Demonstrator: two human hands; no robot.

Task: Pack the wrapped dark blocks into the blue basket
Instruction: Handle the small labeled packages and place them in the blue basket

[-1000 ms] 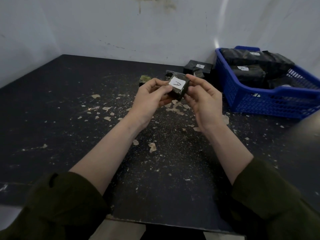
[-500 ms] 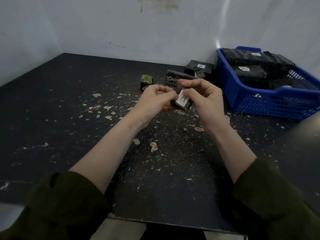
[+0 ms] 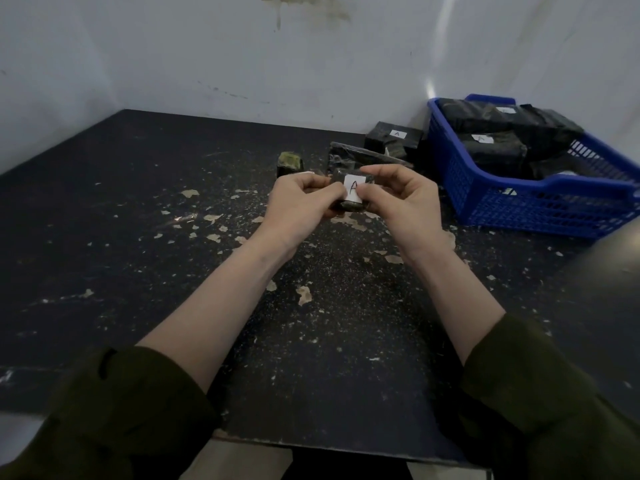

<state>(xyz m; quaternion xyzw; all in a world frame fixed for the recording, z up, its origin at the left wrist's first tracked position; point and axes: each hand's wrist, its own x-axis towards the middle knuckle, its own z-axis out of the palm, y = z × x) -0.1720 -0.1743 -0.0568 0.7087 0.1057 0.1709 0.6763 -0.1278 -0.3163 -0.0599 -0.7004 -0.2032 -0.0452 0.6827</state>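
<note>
Your left hand [image 3: 298, 202] and right hand [image 3: 403, 202] pinch the small dark wrapped block [image 3: 349, 206] above the black bench [image 3: 138, 209], left of the blue plastic basket [image 3: 519, 211]. Its white label [image 3: 352, 188] now faces you more than before.

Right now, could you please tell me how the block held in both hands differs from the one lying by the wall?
The held block is gripped by the left hand and right hand; the wall block lies untouched beside the blue basket. The held block looks smaller than the wall block. Both are dark, wrapped, labelled A.
</note>
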